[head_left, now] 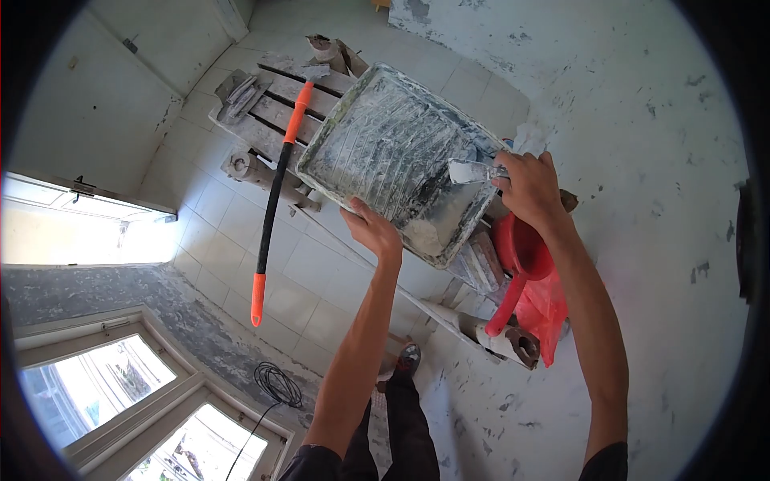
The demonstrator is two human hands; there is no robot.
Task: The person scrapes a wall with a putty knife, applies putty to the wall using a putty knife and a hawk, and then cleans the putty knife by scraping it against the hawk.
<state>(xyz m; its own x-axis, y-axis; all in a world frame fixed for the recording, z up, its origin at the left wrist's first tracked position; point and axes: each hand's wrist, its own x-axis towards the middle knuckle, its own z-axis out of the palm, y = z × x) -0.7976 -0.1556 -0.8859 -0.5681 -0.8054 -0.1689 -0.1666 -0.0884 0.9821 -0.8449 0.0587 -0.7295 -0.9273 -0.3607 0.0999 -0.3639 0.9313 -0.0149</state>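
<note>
My left hand [373, 231] grips the near rim of a large paint tray [373, 140], thumb up at the edge and the other fingers mostly hidden beneath. Grey-white residue streaks the tray's ribbed floor, and a pale patch of wet compound [423, 235] lies in its near corner. In my right hand [529, 183] is a putty knife [475, 171], held over the tray's right side with white material on its blade. Just below that forearm sits a red plastic dipper [523, 244], its handle pointing toward me.
A slatted wooden bench [277, 96] stands under the tray, with a trowel [242, 98] on it. A long orange-and-black pole [277, 188] leans there. A red plastic bag [547, 309] hangs beside the dipper. Coiled black cable [278, 385] is near the windows.
</note>
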